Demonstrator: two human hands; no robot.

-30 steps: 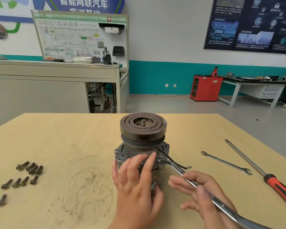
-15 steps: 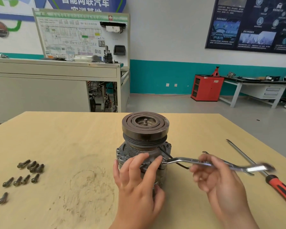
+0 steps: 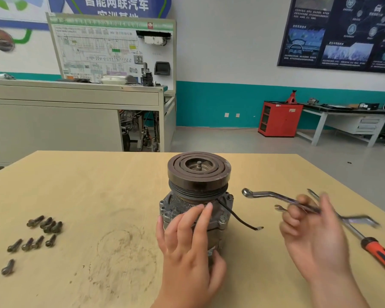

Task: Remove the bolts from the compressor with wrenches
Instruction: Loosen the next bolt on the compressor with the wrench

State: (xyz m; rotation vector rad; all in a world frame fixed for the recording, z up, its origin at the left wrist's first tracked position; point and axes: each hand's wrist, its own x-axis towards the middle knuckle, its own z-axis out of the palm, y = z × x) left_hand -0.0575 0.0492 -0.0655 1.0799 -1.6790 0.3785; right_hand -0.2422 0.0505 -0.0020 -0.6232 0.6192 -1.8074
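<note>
Compressor of dull grey cast metal [image 3: 182, 205], cylindrical with a dark, ringed steel pulley on top, stands upright at the middle of the pale, scuffed wooden table [image 3: 98, 185]. Taking the compressor as the dial's centre, the left hand [image 3: 187, 243] reaches in from six o'clock and grips the ribbed body, fingers curved over the near face and thumb hooked round the lower right side. A thin black wire [image 3: 238, 218] droops from the housing toward four o'clock, its bare tip on the wood. At three o'clock the right hand [image 3: 313, 230] holds a slim, bright steel offset ring wrench [image 3: 265, 195], fingers curled round the shaft; the ring end points at the compressor but is well apart from it, and the far end is blurred. Under that hand lies a second thin steel open-ended wrench [image 3: 280, 208], beside a long screwdriver with an orange-and-black handle [image 3: 378, 254]. At eight to nine o'clock lie nine dark, flanged loose bolts [image 3: 45, 225] in small clusters.
</note>
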